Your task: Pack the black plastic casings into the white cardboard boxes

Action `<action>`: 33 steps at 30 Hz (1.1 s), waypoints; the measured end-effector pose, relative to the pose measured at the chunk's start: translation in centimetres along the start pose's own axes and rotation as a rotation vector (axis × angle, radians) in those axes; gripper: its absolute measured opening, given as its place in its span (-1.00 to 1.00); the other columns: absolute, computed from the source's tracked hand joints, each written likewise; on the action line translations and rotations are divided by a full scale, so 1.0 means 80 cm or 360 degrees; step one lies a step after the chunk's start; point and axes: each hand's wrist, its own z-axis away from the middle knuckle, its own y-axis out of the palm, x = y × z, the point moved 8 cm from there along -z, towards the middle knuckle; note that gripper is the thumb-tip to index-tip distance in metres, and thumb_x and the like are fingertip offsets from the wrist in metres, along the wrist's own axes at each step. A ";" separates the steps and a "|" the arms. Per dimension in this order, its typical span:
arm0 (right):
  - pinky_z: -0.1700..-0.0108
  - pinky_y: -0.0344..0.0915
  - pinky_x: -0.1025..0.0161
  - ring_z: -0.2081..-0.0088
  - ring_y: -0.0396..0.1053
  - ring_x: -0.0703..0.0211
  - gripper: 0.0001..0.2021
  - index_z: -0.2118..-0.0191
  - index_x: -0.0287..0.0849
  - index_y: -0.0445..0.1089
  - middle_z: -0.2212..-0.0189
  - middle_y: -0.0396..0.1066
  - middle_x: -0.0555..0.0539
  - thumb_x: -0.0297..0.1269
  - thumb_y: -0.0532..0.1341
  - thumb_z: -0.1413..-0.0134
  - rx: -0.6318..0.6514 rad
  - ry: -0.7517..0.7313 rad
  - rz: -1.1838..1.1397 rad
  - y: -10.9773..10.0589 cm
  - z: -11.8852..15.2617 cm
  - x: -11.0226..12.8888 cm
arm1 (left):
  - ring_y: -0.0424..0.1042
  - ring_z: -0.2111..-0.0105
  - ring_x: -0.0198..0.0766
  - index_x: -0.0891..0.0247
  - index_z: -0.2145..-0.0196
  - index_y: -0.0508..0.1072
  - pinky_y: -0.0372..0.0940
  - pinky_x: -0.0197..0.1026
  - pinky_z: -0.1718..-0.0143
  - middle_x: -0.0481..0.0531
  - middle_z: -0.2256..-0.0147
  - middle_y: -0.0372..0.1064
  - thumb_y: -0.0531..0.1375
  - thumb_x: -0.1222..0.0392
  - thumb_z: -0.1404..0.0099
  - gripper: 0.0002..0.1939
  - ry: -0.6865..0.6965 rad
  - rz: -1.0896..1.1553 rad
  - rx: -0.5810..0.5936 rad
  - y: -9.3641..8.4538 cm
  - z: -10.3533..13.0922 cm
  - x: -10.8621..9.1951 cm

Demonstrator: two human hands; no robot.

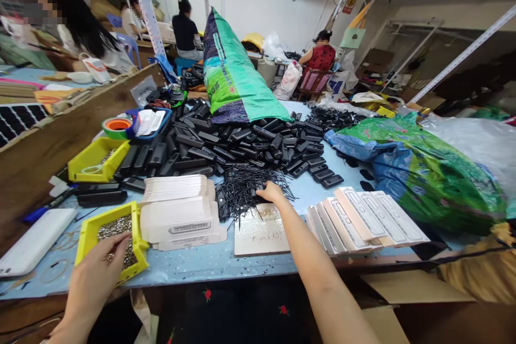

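Note:
My left hand [99, 260] reaches over the near edge of a yellow bin [85, 234], its fingertips pinched together just above the small shiny metal pieces [117, 226] inside. Whatever sits between those fingertips is too small to name. My right hand [271, 192] is stretched forward to a heap of thin black sticks [237, 188]. Its thumb and fingers close at a dark piece there, which I cannot make out. Below that hand lies a pale, worn board [262, 236]. Between the bin and the heap stand stacked flat white boxes [177, 215] with printed outlines.
Black plastic casings [197, 145] are piled behind. More printed boxes [363, 220] lean at the right beside a green and blue sack [427, 166]. Another yellow bin [99, 158], tape rolls [120, 126] and a white slab [36, 242] are at left. Several people sit farther back.

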 end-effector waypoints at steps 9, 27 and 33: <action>0.18 0.26 0.12 0.29 0.43 0.06 -0.51 0.13 -0.17 0.39 0.40 0.47 -0.05 -0.20 0.37 0.33 -0.0156 0.0022 -0.0458 -0.114 0.063 -0.047 | 0.46 0.29 -0.14 0.22 0.31 0.50 0.35 -0.16 0.18 0.06 0.31 0.50 0.23 -0.15 -0.04 -0.60 0.0078 0.0995 0.0218 0.041 0.056 -0.060; 0.30 0.23 0.19 0.44 0.20 0.24 -0.73 0.16 -0.07 0.32 0.50 0.18 0.06 -0.28 0.17 0.07 -0.0086 -0.0345 -0.1810 -0.040 0.217 0.047 | 0.38 0.42 -0.42 0.30 0.35 0.41 0.31 -0.37 0.31 -0.06 0.43 0.42 0.47 0.16 0.16 -0.57 -0.0764 0.2334 0.1107 0.162 0.156 -0.205; 0.40 0.17 0.25 0.56 0.08 0.30 -0.83 0.44 -0.10 0.14 0.60 0.04 0.10 -0.13 0.09 0.00 -0.0200 -0.0082 -0.2438 -0.035 0.231 0.084 | 0.36 0.45 -0.46 0.23 0.29 0.26 0.30 -0.38 0.32 -0.14 0.45 0.37 0.42 0.27 0.05 -0.55 -0.0678 0.2523 0.1184 0.153 0.173 -0.237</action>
